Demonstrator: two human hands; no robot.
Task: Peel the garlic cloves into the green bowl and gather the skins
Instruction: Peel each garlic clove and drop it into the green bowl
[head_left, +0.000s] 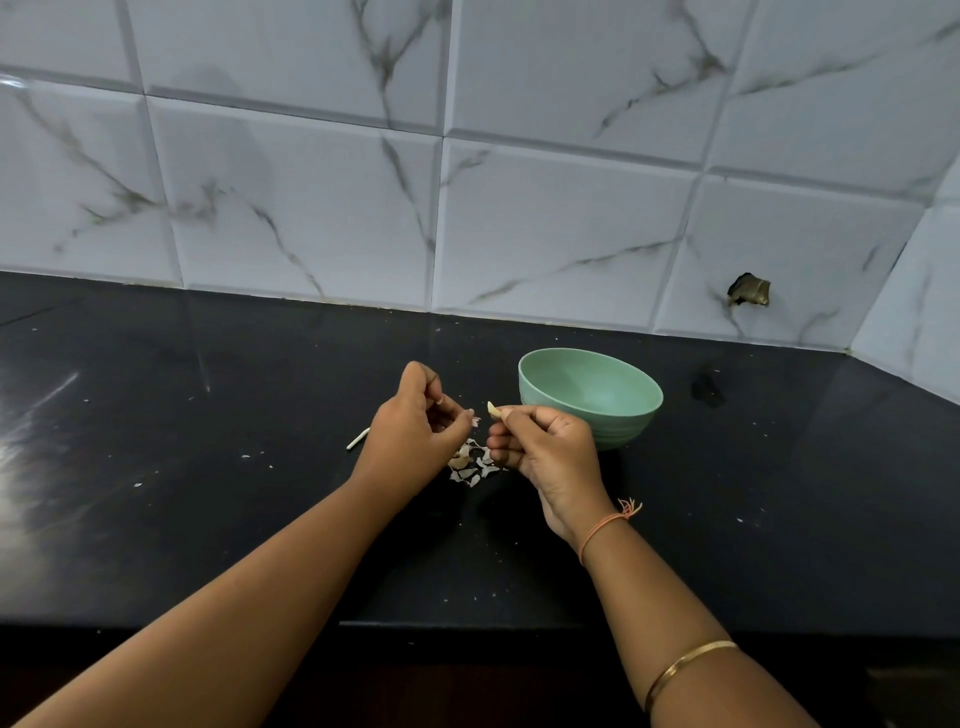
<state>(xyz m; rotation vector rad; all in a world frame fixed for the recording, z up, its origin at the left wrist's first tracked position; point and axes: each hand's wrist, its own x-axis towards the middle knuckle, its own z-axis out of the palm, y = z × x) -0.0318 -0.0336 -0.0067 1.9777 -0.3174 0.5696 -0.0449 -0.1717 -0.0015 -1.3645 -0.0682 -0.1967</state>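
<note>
While the right hand (545, 447) pinched a garlic clove (493, 410) between its thumb and first finger, its other fingers were curled in under it. The pale tip of the clove stuck up above the fingertips.

The left hand (415, 431) was close to the left of the right fingertips, but the two hands did not touch. Its fingers were curled too. Its thumb and first finger pinched a tiny bit of skin (475, 420), which sat in the small gap between the two hands.

The green bowl (623, 421) stood upright just behind the right fingers, on their far side. A little pile of skins (472, 467) lay on the black counter (208, 519) right under the fingertips of both hands, and the hands hid part of it. A thin white stalk (357, 439) lay on the counter just to the left of the left fingers.

An orange thread (605, 525) was tied round the right wrist, and a gold bangle (685, 670) sat further up that arm. A tiled wall (519, 208) with grey streaks rose well behind the fingers. One tile had a dark hole (748, 291), far off to the right of the right fingers.
</note>
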